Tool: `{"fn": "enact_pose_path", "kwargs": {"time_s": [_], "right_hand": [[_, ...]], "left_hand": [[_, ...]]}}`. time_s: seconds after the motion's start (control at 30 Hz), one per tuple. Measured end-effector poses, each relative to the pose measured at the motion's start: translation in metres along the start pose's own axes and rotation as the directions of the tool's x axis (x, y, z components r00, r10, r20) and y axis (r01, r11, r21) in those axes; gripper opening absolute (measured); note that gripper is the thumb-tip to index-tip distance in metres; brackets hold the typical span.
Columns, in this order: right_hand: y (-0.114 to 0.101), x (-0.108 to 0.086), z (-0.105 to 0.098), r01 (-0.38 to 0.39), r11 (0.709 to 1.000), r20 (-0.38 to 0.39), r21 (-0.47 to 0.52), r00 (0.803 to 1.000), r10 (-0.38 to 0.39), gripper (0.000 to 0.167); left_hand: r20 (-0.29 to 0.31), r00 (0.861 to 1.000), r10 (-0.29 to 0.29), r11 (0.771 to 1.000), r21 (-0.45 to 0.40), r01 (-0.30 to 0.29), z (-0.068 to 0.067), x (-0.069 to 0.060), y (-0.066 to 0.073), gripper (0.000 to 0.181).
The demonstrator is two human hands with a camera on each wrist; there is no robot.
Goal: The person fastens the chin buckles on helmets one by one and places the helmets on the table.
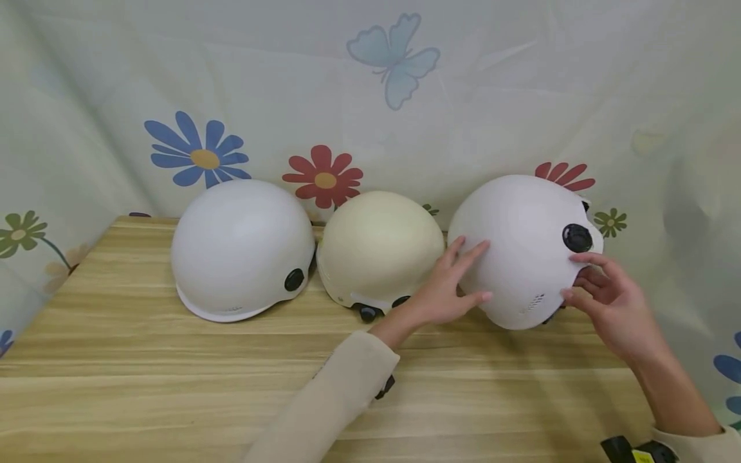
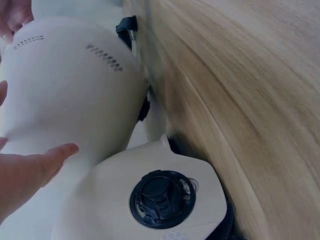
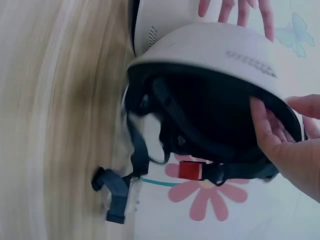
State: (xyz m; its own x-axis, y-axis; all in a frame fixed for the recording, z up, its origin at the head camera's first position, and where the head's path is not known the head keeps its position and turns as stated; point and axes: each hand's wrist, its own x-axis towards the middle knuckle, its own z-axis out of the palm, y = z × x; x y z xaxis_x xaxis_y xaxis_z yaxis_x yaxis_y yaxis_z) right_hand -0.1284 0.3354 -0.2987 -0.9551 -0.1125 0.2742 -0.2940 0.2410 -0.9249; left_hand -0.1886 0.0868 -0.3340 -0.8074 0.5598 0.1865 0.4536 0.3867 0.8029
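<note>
White helmet is at the right of the head view, between the two hands, tilted, with its crown toward the beige helmet just beside it and its opening toward the right edge of the frame. The shell looks almost round, so I cannot tell its long axis with certainty. It lies to the left of the right hand, whose grip is narrow and pinches the rim, with some digits inside the opening. The left hand has its fingers wide apart and touches the opposite side of the shell. Both hands are equally near. I can read no brand on the shell; a yellow label near the right wrist is too small for reading.
</note>
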Motion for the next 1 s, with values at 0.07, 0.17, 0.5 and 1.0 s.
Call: {"fn": "enact_pose_path", "kwargs": {"time_s": [0.07,0.17,0.5,1.0], "right_hand": [[-0.003,0.0,0.004,0.022,0.968,0.004,-0.25,1.0,-0.021,0.046],[-0.006,0.0,0.009,0.086,0.895,0.057,-0.437,0.996,-0.068,0.046],[-0.003,-0.002,0.009,0.162,0.862,0.124,-0.479,0.985,-0.116,0.045],[-0.011,-0.009,0.005,0.295,0.814,0.209,-0.5,0.954,-0.217,0.048]], "left_hand": [[0.0,1.0,-0.003,1.0,-0.011,0.003,-0.001,0.0,0.0,0.074],[-0.002,1.0,-0.01,1.0,-0.017,0.01,-0.001,0.0,0.0,0.074],[-0.002,1.0,0.011,1.0,0.016,-0.011,-0.003,0.003,-0.007,0.073],[0.053,0.995,0.087,0.97,0.223,-0.097,-0.012,0.005,0.007,0.071]]}}
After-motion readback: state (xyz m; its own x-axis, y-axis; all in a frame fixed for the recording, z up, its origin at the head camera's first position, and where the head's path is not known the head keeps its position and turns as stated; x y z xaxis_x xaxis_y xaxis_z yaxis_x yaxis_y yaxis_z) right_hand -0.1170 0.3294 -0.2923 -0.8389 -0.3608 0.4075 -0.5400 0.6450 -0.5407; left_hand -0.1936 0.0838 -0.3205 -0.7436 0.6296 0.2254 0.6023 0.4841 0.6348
